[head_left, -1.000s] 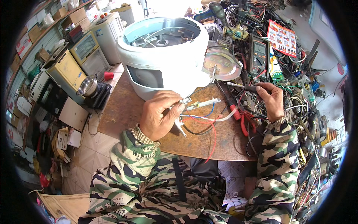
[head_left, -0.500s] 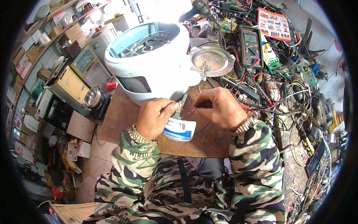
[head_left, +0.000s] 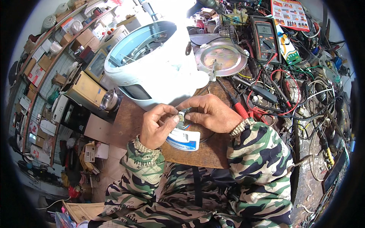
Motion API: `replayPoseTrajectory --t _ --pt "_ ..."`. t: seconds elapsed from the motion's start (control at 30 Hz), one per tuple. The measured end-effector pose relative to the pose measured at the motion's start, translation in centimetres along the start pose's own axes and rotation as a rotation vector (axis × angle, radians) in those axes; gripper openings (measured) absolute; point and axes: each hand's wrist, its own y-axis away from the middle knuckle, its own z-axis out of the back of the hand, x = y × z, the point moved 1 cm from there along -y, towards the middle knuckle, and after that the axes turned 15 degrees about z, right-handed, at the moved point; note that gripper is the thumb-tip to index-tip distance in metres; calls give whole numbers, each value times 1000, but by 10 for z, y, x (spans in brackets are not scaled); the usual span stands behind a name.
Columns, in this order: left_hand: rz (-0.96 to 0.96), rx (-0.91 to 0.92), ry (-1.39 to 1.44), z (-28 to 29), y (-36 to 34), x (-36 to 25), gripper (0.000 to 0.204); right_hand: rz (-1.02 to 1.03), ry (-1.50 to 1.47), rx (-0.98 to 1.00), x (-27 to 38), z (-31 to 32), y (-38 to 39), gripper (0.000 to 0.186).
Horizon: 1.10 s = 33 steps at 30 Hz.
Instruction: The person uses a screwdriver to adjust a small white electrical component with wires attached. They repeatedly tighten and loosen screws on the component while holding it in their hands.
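A white panel [head_left: 193,141] with a blue label lies low in front of me, under my fingers. Just above it, my left hand [head_left: 155,127] pinches a small pale part with metal on it [head_left: 181,116] between thumb and forefinger. My right hand [head_left: 213,114] comes at the same part from the other side, its thumb and forefinger closed around its edge. Thin red and blue wires [head_left: 188,127] show beneath the right thumb. Behind both hands a pale blue rice cooker body [head_left: 159,81] lies tilted, its open inside partly visible. Fingers hide much of the small part.
All this is on a brown wooden board [head_left: 209,152]. Right of the cooker lies a round metal plate [head_left: 224,57], then a multimeter [head_left: 265,41] and a red-handled probe [head_left: 240,111] among tangled cables. Shelves with boxes [head_left: 36,74] stand at the left.
My right hand has moved left, from a thin red wire to the small part in my left hand. The red-handled probe now shows beside my right wrist. The view has shifted slightly.
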Motion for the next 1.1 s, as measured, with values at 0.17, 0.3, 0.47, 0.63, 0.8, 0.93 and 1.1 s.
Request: replayPoseTrajectory --t 0.17,0.3,0.47,0.63,0.8,0.93,1.1 --pt "36 -55 -14 -6 6 -5 23 -14 7 -12 -1 -1 -1 24" --pt "-42 -87 -202 -10 11 -15 34 -30 -59 -31 1 1 -2 21" --pt "-100 -187 -488 -18 22 -33 51 8 -100 -62 4 5 -1 19" --pt "-258 -268 -480 -16 26 -42 45 22 -176 -134 23 4 -1 18" --pt "-309 -344 -534 -20 22 -46 28 163 112 -188 36 7 4 16" --pt "-66 -331 -294 -22 23 -37 25 99 79 -135 33 4 2 18" --pt "-91 -344 -245 -25 23 -31 24 -10 -66 -145 31 6 6 18"
